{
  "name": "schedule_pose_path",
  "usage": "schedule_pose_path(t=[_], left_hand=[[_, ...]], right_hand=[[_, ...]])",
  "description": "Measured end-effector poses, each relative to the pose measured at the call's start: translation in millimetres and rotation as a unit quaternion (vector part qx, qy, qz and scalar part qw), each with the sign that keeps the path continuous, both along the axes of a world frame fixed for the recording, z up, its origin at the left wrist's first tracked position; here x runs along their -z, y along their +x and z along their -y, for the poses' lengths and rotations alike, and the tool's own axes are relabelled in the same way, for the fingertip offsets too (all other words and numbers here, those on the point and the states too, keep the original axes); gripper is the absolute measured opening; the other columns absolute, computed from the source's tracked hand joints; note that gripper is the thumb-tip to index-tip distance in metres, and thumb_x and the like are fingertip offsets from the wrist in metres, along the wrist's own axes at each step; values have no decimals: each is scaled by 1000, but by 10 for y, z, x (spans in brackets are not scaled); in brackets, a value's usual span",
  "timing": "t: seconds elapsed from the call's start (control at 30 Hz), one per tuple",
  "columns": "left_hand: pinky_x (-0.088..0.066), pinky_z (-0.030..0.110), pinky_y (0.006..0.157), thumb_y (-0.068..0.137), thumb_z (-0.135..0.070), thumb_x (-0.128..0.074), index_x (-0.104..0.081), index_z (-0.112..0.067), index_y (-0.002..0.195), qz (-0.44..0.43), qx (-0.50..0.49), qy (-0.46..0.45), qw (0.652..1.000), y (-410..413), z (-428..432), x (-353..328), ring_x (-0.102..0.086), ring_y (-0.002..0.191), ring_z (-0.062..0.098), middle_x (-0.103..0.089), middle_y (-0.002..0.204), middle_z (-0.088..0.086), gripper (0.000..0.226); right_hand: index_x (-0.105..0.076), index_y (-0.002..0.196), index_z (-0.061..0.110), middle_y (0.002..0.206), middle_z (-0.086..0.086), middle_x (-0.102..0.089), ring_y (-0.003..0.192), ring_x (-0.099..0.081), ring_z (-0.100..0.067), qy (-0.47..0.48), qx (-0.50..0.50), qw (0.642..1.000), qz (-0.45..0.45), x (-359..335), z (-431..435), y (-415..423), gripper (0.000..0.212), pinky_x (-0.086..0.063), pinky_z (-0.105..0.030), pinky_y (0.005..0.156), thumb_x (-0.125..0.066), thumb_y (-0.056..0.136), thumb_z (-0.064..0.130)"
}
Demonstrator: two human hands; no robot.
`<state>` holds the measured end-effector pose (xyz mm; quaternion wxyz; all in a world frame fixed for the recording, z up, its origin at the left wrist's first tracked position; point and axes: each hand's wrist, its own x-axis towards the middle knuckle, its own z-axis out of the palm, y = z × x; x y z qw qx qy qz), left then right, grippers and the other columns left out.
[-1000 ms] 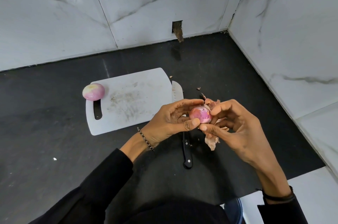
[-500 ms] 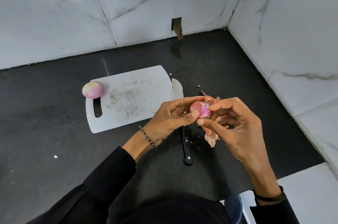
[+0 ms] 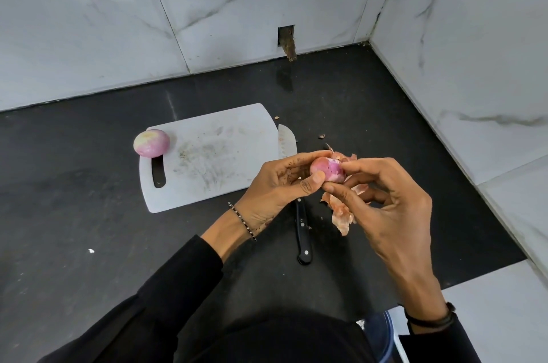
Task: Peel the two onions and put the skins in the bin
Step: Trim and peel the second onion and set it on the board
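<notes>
Head view, entries as I am finding them:

- Second onion (image 3: 326, 170): my left grip (image 3: 275, 184) is clamping it between thumb and curled fingers, above the desk (image 3: 74, 199), just right of the cutting board (image 3: 213, 161).
- Right grip (image 3: 394, 214): it is pinching together on the skins (image 3: 341, 214) at the onion's right flank. A second ago these fingertips were lying over the top. They are now sliding aside, and more bare pink flesh is showing.
- Loose skins under that grip: I cannot tell whether they are dangling or lying on the desk.
- First onion (image 3: 151, 143): it is sitting peeled at the board's left end, unmoved.
- Knife (image 3: 303, 232): it is lying beside the board, unmoved.
- Bin: a blue rim (image 3: 382, 330) is peeking in at the lower edge, and I cannot tell whether that is it.

Judgement: peeling is nearing its end, and binning is not yet begun.
</notes>
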<state>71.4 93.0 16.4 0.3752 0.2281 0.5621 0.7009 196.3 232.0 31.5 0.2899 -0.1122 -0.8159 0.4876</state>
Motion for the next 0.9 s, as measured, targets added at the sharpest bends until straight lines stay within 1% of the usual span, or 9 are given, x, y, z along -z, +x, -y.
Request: schedule_pose_path(t=[0.17, 0.3, 0.33, 0.43, 0.5, 0.57, 0.67, 0.8, 0.9], left_hand=[[-51, 29, 97, 86, -20, -63, -63, -19, 122, 14, 5, 1, 1000, 21, -12, -24, -63, 118, 18, -69, 122, -2, 36], [-52, 45, 99, 87, -28, -62, -66, -16, 120, 40, -6, -20, 999, 53, -42, -12, -65, 115, 27, -69, 120, 11, 35], [-52, 45, 98, 88, -29, -61, -66, -14, 120, 53, -6, -20, 998, 60, -45, -12, -65, 114, 29, -69, 120, 14, 36], [-55, 37, 92, 89, -29, -58, -67, -9, 116, 90, 0, -16, 996, 81, -53, -40, -67, 111, 31, -68, 118, 21, 35], [-56, 33, 90, 87, -32, -58, -68, -11, 113, 104, 1, -20, 994, 88, -58, -67, -67, 109, 30, -68, 118, 22, 35], [-56, 33, 89, 88, -32, -58, -69, -12, 114, 104, -2, -21, 994, 88, -64, -76, -68, 108, 30, -68, 117, 21, 35], [-57, 34, 88, 90, -30, -57, -70, -11, 112, 91, -8, -27, 995, 94, -71, -78, -69, 106, 29, -69, 114, 21, 32], [-57, 35, 87, 98, -20, -53, -68, -3, 117, 70, -13, -34, 997, 78, -68, -56, -69, 106, 30, -69, 115, 20, 30], [-57, 38, 89, 98, -21, -54, -66, -1, 122, 70, -21, -45, 996, 59, -65, -48, -68, 108, 30, -70, 115, 20, 33]], right_hand=[[-75, 108, 17, 110, 6, -65, 92, -68, -17, 29, -15, 999, 15, 2, -49, 0, 30, -56, -19, 71, -85, 79, 21], [-74, 104, 19, 108, 6, -64, 95, -67, -19, 43, -17, 999, 26, -5, -79, -19, 25, -58, -26, 72, -82, 82, 27], [-74, 104, 19, 108, 6, -63, 94, -67, -19, 41, -20, 999, 29, -6, -80, -25, 25, -59, -29, 71, -82, 82, 29], [-71, 103, 20, 107, 8, -61, 90, -65, -18, 23, -31, 998, 47, -20, -83, -42, 30, -59, -32, 65, -83, 80, 35], [-69, 103, 21, 106, 9, -60, 89, -63, -16, 19, -37, 998, 57, -38, -86, -51, 33, -59, -28, 64, -83, 78, 39], [-67, 102, 24, 105, 12, -58, 91, -62, -12, 30, -39, 997, 63, -58, -84, -66, 33, -58, -23, 65, -82, 77, 40], [-64, 100, 25, 101, 14, -56, 90, -60, -7, 56, -41, 995, 70, -76, -84, -84, 29, -55, -16, 66, -81, 79, 37], [-67, 95, 15, 99, 5, -57, 86, -61, -13, 70, -46, 994, 76, -59, -94, -114, 23, -56, -22, 66, -84, 82, 22], [-69, 89, 10, 96, 3, -57, 84, -62, -15, 75, -62, 993, 66, -26, -63, -140, 13, -57, -25, 65, -82, 85, 10]])
